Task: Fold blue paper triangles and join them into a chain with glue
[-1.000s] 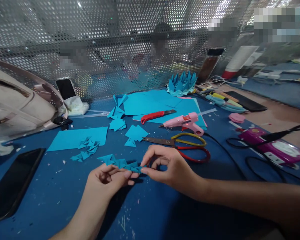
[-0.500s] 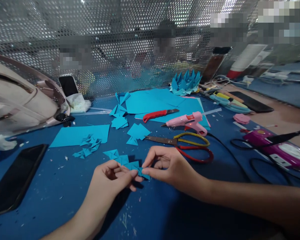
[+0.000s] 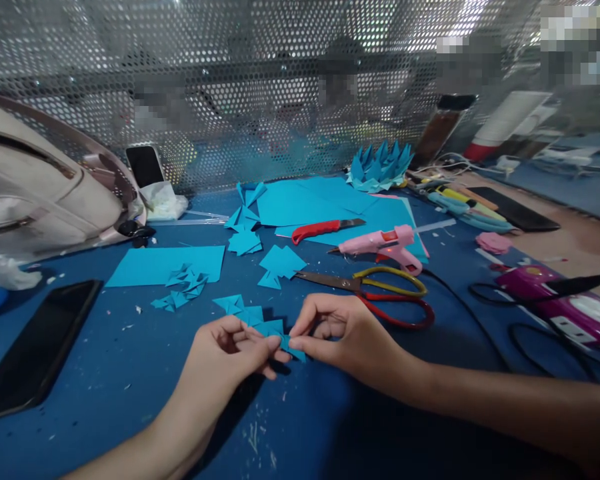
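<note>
A strip of folded blue paper pieces [image 3: 253, 316], joined in a zigzag row, slants across the space between my hands. My left hand [image 3: 240, 347] pinches the strip near its lower end, thumb on top and fingers beneath. At that same end my right hand [image 3: 330, 327] holds the paper between thumb and forefinger. Part of the strip is covered by my fingers. Just beyond lie a few blue paper squares [image 3: 281, 261] and a pair of scissors [image 3: 370, 283] with one yellow and one red handle. A small heap of folded blue pieces [image 3: 185, 287] rests to the left.
Behind are blue sheets [image 3: 305, 197], a red utility knife [image 3: 325, 230], a pink glue gun [image 3: 385, 245] and a spiky blue paper crown [image 3: 380, 167]. A purple power strip [image 3: 545, 293] with cables is at right; a phone [image 3: 40, 343] and a bag [image 3: 45, 180] at left.
The whole view has shifted slightly, so things appear a little further right. Both hands keep their pinch on the paper strip with hardly any change.
</note>
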Motion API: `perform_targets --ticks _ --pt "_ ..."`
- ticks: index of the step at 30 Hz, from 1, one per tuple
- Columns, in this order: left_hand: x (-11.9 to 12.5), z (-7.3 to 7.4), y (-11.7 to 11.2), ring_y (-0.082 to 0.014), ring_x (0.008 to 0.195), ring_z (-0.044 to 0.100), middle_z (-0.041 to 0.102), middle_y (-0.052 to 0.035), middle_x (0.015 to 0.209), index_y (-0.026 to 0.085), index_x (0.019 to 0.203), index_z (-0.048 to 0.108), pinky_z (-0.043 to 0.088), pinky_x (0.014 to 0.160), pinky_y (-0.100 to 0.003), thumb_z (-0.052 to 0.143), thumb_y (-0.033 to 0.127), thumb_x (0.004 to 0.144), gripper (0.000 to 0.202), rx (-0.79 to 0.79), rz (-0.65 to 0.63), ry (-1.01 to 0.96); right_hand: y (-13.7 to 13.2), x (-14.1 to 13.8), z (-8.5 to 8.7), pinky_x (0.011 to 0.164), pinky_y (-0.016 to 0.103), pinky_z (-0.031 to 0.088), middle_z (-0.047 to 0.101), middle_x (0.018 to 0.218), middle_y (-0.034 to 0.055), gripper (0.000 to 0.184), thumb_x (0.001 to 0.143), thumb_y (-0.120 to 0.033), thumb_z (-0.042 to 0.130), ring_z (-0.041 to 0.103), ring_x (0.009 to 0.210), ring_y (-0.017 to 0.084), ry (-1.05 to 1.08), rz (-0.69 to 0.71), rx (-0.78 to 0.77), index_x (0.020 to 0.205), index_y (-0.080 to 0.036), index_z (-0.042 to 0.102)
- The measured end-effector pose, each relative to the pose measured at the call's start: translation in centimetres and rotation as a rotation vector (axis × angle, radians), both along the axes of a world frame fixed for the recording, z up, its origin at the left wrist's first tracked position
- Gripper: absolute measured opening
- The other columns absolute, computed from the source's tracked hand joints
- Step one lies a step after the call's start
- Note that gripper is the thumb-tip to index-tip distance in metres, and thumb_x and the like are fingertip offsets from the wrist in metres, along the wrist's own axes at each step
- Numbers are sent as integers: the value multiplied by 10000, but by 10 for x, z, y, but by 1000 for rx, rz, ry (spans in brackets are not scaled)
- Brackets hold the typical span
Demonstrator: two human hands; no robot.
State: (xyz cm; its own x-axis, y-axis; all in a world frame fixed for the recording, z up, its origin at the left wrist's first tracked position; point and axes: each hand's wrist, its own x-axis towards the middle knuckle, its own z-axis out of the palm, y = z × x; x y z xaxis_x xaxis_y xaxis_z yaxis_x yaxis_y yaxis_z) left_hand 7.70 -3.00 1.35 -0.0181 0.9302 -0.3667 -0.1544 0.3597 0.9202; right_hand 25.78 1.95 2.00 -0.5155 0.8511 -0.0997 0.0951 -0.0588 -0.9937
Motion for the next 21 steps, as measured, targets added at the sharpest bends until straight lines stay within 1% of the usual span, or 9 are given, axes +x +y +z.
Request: perform_targets --ticks 2,5,9,14,17,21 --pt "-1 -2 0 -180 583 719 759 -62 645 168 610 582 573 559 -252 864 340 663 335 -6 -27 8 0 -1 -1 448 160 416 652 661 0 155 698 -229 769 564 523 71 -9 -4 -4 695 -153 634" --pt "-3 -4 1 -156 559 702 763 -64 653 164 610 582 563 558 -238 852 314 691 319 -6 -29 0 -1 -1 -1 458 152 411 659 661 0 147 686 -198 772 568 532 68 -3 -1 -1 695 -148 635" --pt "-2 0 0 -140 555 687 763 -63 659 153 629 619 552 566 -230 840 328 712 294 -16 -47 -33 -1 -2 0 463 156 418 662 666 2 138 708 -214 752 567 523 66 3 0 -2 696 -149 630" --pt "-1 6 3 -126 532 659 750 -54 623 161 595 597 522 547 -215 853 322 685 315 -35 -55 -51 -1 -2 0 464 154 411 668 673 5 135 709 -195 750 569 530 66 -3 15 -7 690 -150 624" --pt "0 7 4 -102 486 619 740 -51 604 158 579 585 495 526 -201 851 322 672 326 -33 -74 -34 -2 -2 -1 478 149 413 659 662 -1 162 693 -188 777 562 535 62 14 18 -37 690 -145 621" --pt "0 6 4 -74 438 577 729 -46 586 150 586 572 458 495 -179 840 307 669 322 -19 -53 -18 -1 -3 -1 486 135 402 649 680 -13 226 641 -170 840 531 540 48 29 13 -56 706 -136 627"
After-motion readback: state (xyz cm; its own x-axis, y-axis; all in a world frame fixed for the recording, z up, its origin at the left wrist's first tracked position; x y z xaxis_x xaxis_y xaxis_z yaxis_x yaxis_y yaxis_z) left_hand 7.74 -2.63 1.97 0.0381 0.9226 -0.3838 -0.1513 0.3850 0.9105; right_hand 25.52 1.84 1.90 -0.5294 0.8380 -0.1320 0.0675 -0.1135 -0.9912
